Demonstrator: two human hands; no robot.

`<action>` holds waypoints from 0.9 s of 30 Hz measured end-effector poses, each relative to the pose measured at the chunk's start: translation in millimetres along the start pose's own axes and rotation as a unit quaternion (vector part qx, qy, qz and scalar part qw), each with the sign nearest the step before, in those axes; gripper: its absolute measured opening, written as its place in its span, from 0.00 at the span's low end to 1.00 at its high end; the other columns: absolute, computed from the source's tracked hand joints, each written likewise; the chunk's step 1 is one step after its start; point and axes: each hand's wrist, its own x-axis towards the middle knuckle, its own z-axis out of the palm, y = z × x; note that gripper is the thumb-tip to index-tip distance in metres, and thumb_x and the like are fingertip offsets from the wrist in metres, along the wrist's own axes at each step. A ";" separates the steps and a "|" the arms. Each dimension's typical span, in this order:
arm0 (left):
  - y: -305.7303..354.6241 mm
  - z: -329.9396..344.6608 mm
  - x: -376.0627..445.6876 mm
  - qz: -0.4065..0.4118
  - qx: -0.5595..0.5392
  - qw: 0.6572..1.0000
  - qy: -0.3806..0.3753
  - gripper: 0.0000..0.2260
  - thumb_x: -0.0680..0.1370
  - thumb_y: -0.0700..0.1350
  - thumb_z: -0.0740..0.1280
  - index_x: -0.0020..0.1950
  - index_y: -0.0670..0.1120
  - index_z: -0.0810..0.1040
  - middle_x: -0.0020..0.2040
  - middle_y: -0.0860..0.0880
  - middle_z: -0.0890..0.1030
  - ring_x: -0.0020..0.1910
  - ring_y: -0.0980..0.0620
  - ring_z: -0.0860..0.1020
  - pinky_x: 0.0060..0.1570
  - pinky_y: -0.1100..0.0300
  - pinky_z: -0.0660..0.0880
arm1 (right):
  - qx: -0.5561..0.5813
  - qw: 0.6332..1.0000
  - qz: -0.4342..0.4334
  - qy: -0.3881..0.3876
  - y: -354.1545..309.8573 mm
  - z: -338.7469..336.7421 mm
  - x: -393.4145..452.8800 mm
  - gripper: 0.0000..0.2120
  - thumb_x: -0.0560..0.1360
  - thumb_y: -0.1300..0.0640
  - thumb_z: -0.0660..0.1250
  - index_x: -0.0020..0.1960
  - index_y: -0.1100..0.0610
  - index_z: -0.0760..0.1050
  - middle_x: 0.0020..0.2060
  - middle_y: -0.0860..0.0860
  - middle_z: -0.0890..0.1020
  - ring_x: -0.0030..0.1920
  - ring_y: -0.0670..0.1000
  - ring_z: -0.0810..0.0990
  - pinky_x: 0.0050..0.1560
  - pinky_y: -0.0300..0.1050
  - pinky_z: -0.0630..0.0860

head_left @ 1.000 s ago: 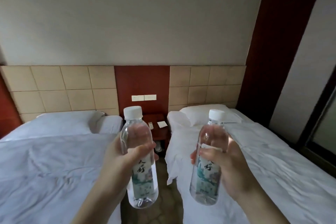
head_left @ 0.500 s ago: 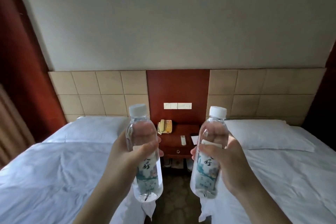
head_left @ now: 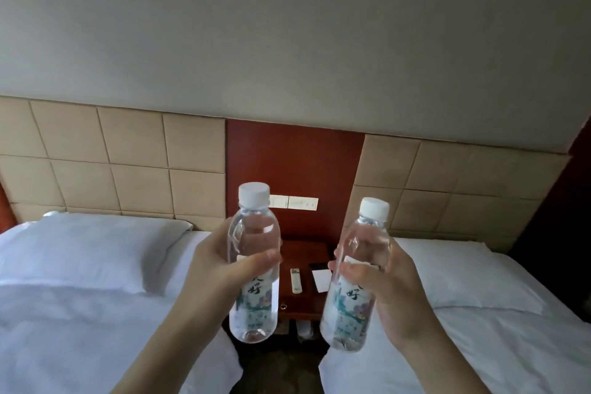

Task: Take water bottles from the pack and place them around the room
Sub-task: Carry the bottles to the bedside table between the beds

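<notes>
I hold two clear water bottles with white caps and teal printed labels, upright in front of me. My left hand (head_left: 212,269) grips the left bottle (head_left: 254,304) around its middle. The right bottle (head_left: 353,307), tilted slightly, sits in my right hand (head_left: 388,294), fingers wrapped over the top of its label. Both bottles hang in the air above the gap between two beds, in front of a dark red wooden nightstand (head_left: 305,253). The pack is not in view.
A white bed (head_left: 80,313) lies on the left and another white bed (head_left: 479,329) on the right, each with a pillow. On the nightstand lie a white remote (head_left: 295,280) and a white card (head_left: 321,280). Wall switches (head_left: 297,202) sit on the red panel.
The view has closed in on the nightstand between the beds and swung left. Both bottles stay in my hands, held upright as before.
</notes>
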 end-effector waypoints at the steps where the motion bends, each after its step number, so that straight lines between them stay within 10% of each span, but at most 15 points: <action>1: -7.1 1.0 23.2 -0.004 -0.002 1.000 -0.013 0.20 0.59 0.55 0.75 0.51 0.61 0.83 0.48 0.49 0.87 0.48 0.48 0.86 0.47 0.50 0.81 | -0.004 1.000 0.002 0.006 3.3 1.0 18.8 0.29 0.55 0.45 0.75 0.54 0.53 0.78 0.48 0.55 0.85 0.53 0.59 0.84 0.59 0.66 0.78; 10: -72.7 17.9 180.7 -0.027 0.013 0.993 -0.110 0.14 0.64 0.52 0.75 0.49 0.57 0.84 0.45 0.50 0.87 0.43 0.55 0.86 0.36 0.70 0.79 | -0.022 0.998 0.043 0.036 52.7 -0.7 157.1 0.28 0.55 0.45 0.75 0.54 0.51 0.79 0.48 0.51 0.86 0.52 0.53 0.85 0.59 0.59 0.79; 21: -218.5 55.1 371.1 -0.064 0.114 0.986 -0.105 0.18 0.63 0.51 0.77 0.51 0.53 0.82 0.45 0.48 0.86 0.46 0.51 0.86 0.46 0.56 0.83 | -0.033 0.997 0.071 -0.006 192.0 -22.5 376.5 0.19 0.60 0.48 0.76 0.48 0.35 0.77 0.45 0.41 0.86 0.48 0.40 0.85 0.37 0.30 0.78; 27: -331.1 72.2 481.3 -0.117 0.147 0.979 -0.085 0.21 0.63 0.54 0.78 0.55 0.55 0.80 0.48 0.50 0.86 0.49 0.53 0.85 0.45 0.61 0.78 | -0.034 0.990 0.129 -0.037 289.0 -29.9 514.0 0.18 0.62 0.55 0.76 0.50 0.45 0.77 0.43 0.47 0.85 0.49 0.45 0.85 0.48 0.42 0.76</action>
